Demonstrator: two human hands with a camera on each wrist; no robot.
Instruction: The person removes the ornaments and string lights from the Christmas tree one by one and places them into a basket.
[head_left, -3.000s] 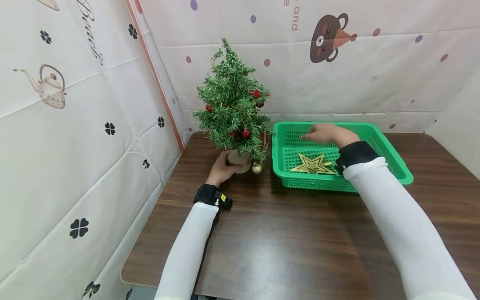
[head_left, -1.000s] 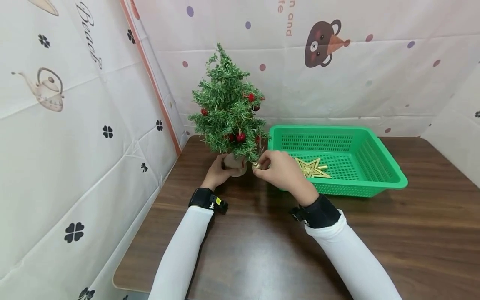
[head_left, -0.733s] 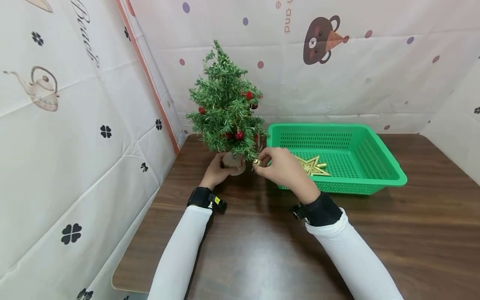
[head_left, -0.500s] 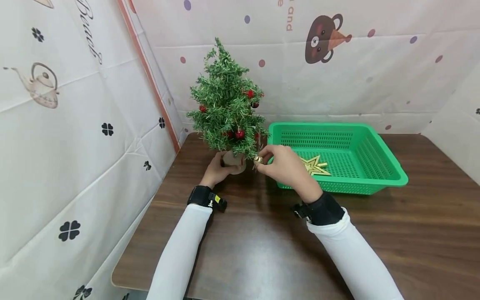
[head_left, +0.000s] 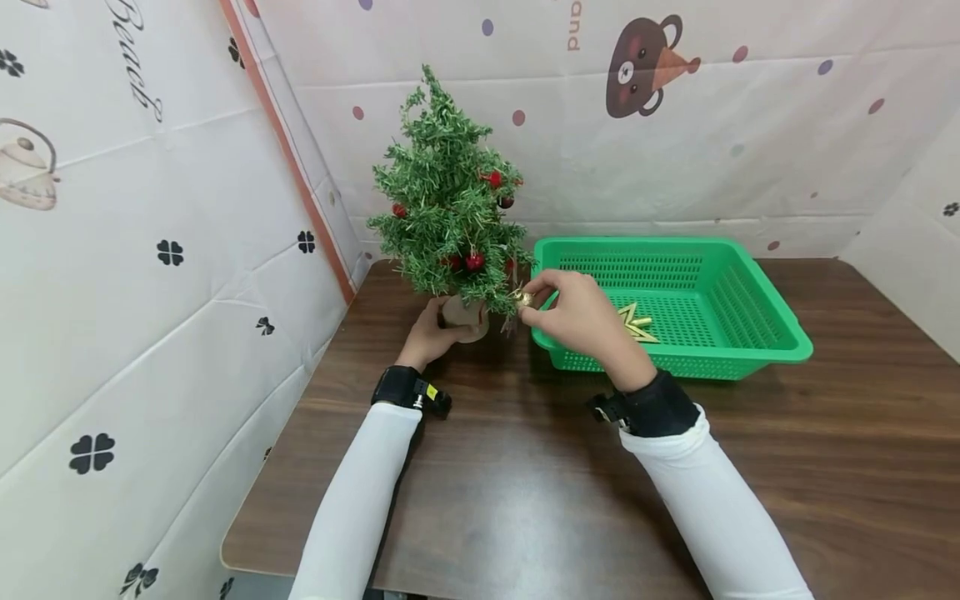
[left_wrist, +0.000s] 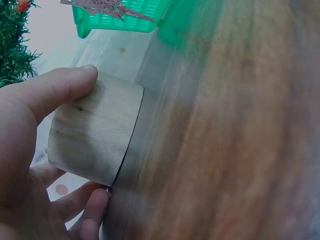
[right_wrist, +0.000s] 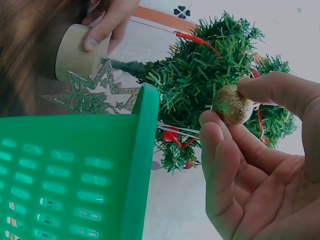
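A small green Christmas tree (head_left: 442, 183) stands upright at the back left of the table. My left hand (head_left: 427, 337) grips its round wooden base (left_wrist: 95, 130), thumb on the near side. Between the thumb and fingertips of my right hand (head_left: 581, 312) is a glittery gold bauble (right_wrist: 232, 105), held at the tree's lower right branches. Whether its string loops over a branch I cannot tell. Red baubles (head_left: 474, 262) hang among the branches. A glittery star-shaped ornament (right_wrist: 95, 92) shows low beside the tree in the right wrist view.
A green plastic basket (head_left: 675, 360) stands right of the tree, close by my right hand. In it lies a gold star topper (head_left: 637, 325), partly hidden by that hand. Printed cloth (head_left: 187, 350) lines the left side and back of the brown table (head_left: 510, 500).
My right hand has come from over the basket to the tree and taken hold of the low-hanging gold bauble, then raised it slightly rightward. My left hand has stayed on the base.
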